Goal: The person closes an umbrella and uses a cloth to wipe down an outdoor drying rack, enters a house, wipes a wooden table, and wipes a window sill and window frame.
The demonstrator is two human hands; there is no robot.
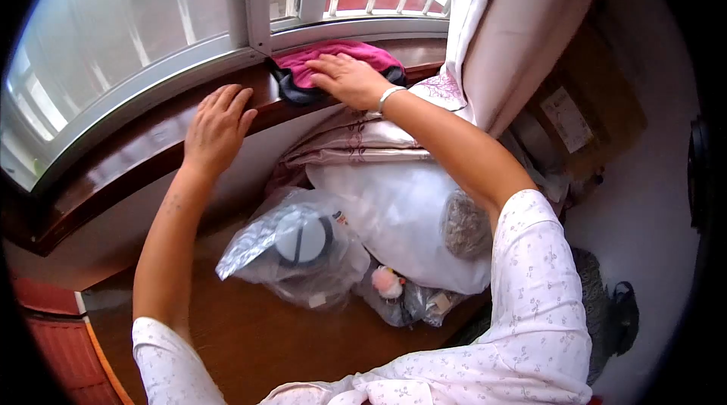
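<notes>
A pink cloth with a dark edge (303,78) lies bunched on the brown wooden windowsill (144,144), against the window frame. My right hand (350,81) rests on top of the cloth, fingers stretched out flat and pointing left. To the left, my left hand (216,126) lies on the sill's front edge with its fingers extended and nothing held. A gap of bare sill separates my left hand from the cloth. The underside of my right palm is hidden.
A pale curtain (522,34) hangs at the right and gathers below the sill. Beneath my arms are a clear plastic bag (257,253) with a round white item, a large white bag (394,208), and a pink fluffy trinket (388,282). A cardboard box (606,102) stands right.
</notes>
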